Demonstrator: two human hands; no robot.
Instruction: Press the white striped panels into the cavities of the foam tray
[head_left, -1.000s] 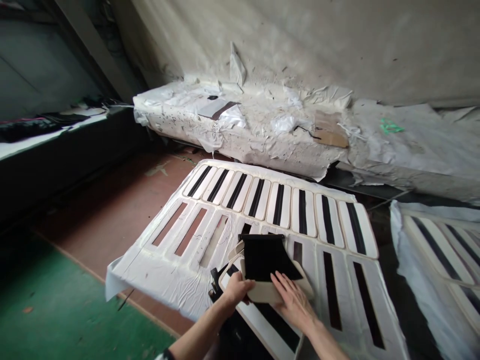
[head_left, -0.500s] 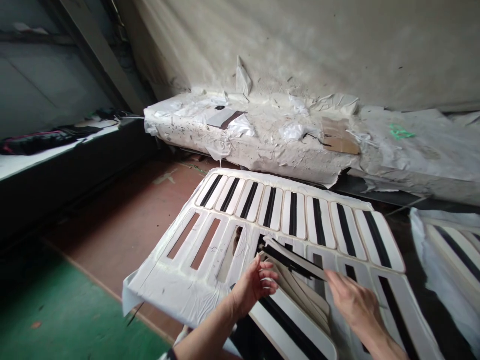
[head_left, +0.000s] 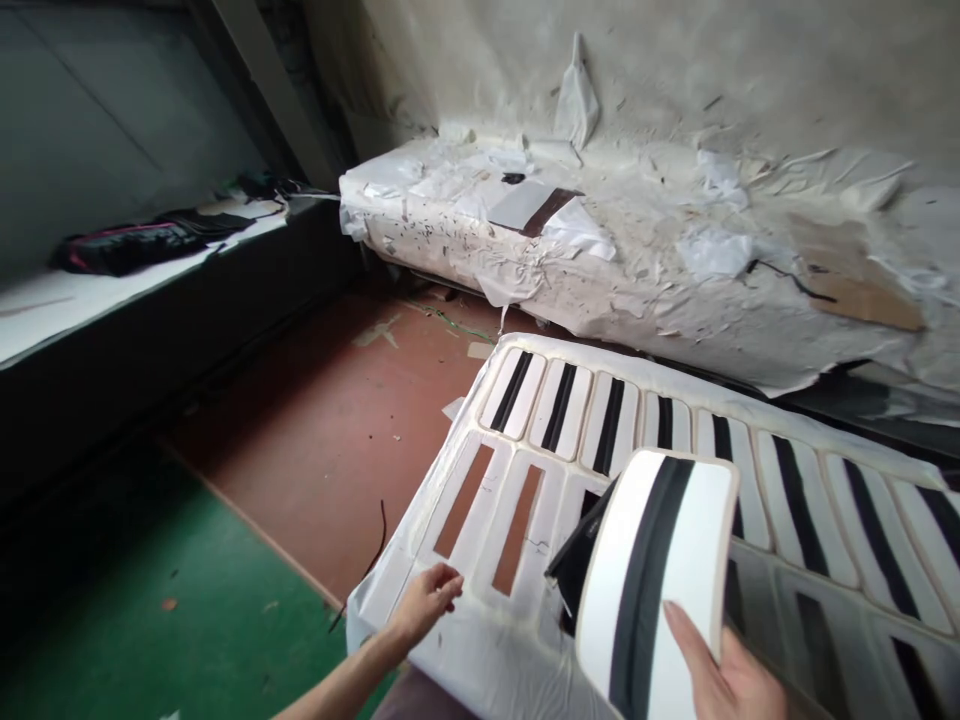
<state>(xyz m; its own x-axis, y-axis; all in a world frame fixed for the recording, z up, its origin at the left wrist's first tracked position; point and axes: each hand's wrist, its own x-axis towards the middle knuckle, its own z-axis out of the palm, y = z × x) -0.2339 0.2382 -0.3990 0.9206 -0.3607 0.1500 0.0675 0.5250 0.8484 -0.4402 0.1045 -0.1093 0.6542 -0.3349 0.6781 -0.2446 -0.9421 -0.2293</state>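
My right hand [head_left: 724, 665] grips a rounded white panel with a black stripe [head_left: 694, 520], thumb on its white face and fingers behind its right edge. The panel is tilted up over the table and hides part of it. Behind its left edge a black flat piece [head_left: 581, 555] sticks out; what it belongs to is hidden. My left hand [head_left: 429, 605] hovers near the table's front left corner, fingers curled together with nothing visible in them. Under the panel is the white cloth-covered table [head_left: 510, 650], with a back row of similar striped panels [head_left: 559, 405].
Slots in the cover [head_left: 463, 500] show red floor below. Behind stands a long, glue-crusted bench [head_left: 450, 235] with scraps and cardboard [head_left: 862, 285]. At left a low dark ledge [head_left: 187, 300] carries a black bundle [head_left: 120, 245]. The floor [head_left: 315, 420] is red and green.
My right hand has raised and turned the panel, so its striped face now shows. My left hand has drawn away leftward from the fanned panels and its fingers have curled. The view has swung left.
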